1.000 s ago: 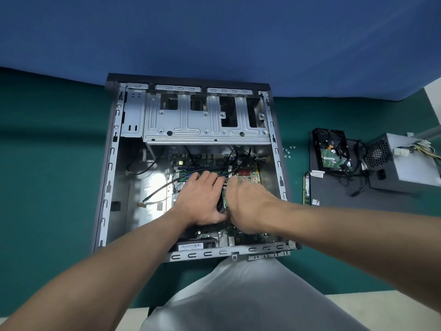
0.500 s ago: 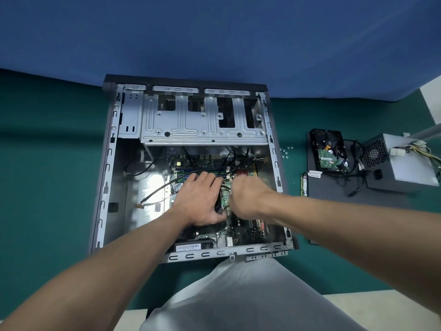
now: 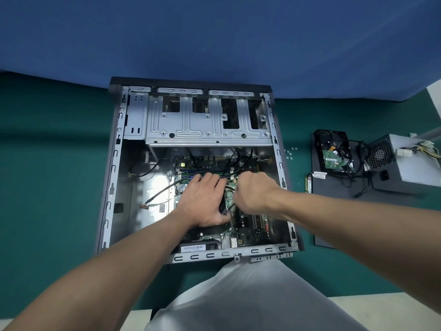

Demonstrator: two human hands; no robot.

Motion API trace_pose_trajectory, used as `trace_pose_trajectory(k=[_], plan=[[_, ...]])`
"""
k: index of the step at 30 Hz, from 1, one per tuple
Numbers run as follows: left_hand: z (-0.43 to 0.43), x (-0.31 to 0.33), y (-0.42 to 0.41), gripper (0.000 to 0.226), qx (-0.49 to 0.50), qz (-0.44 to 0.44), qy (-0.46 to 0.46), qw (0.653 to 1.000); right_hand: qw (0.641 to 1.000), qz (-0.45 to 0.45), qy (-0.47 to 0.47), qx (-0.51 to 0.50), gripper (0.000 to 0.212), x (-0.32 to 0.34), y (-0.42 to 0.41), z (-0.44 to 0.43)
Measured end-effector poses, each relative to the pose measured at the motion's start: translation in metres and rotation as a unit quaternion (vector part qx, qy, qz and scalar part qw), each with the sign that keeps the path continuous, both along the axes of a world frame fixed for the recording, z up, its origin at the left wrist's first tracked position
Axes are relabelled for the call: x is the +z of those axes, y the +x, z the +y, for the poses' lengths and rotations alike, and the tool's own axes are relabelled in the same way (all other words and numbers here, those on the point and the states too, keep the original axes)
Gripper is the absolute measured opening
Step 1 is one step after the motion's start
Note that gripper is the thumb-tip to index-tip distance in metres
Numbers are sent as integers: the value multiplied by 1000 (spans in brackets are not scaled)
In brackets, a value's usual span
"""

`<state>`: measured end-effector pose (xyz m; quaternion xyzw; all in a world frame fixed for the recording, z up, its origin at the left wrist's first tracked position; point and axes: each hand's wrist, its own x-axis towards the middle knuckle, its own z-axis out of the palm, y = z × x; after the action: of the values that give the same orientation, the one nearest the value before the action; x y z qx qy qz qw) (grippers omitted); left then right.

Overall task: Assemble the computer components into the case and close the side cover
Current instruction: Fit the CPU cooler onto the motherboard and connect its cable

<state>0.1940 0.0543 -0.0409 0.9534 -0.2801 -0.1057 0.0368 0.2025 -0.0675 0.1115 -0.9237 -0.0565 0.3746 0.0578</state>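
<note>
While both hands reach into the open case (image 3: 114, 163):
Left hand (image 3: 202, 199): flat, fingers spread, pressing on the motherboard (image 3: 248, 225).
Right hand (image 3: 255, 189): fisted just beside it; what it grips, cannot tell.
Farther right: side cover (image 3: 334, 216) on the surface (image 3: 47, 187), carrying hard drive (image 3: 333, 151) and power supply (image 3: 410, 163).

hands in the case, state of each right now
left hand: open, palm down on a black part.
right hand: closed in a fist; what it grips cannot be told.
</note>
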Motion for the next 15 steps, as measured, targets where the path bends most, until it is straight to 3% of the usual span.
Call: trace_pose_trajectory(k=[1, 3, 5, 7, 9, 10, 12, 14, 15], plan=[[0, 0, 0, 86, -1, 2, 0, 1000, 998, 14, -24, 58, 12, 4, 1, 1], [-1, -2, 0, 86, 0, 4, -4, 1000, 973, 23, -78, 214, 31, 12, -5, 3], [-1, -1, -1, 84, 7, 7, -12, 1000, 916, -58, -123, 376, 37, 12, -11, 3], [-1, -1, -1, 82, 7, 17, -8, 1000, 847, -128, -94, 508, 26, 8, -13, 0], [0, -2, 0, 76, 5, 21, -5, 1000, 806, -149, -59, 570, 26, 4, -14, -4], [0, -2, 0, 77, 5, 21, -5, 1000, 809, -150, -56, 566, 24, 3, -13, -6], [0, -2, 0, 83, 5, 22, -6, 1000, 874, -144, -47, 462, 18, 1, -15, -6], [0, -2, 0, 86, 2, 13, -5, 1000, 967, -102, -43, 230, 10, -1, -11, -1], [0, -2, 0, 86, 0, 10, -5, 1000, 992, -63, -34, 108, 8, -2, -7, 1]])
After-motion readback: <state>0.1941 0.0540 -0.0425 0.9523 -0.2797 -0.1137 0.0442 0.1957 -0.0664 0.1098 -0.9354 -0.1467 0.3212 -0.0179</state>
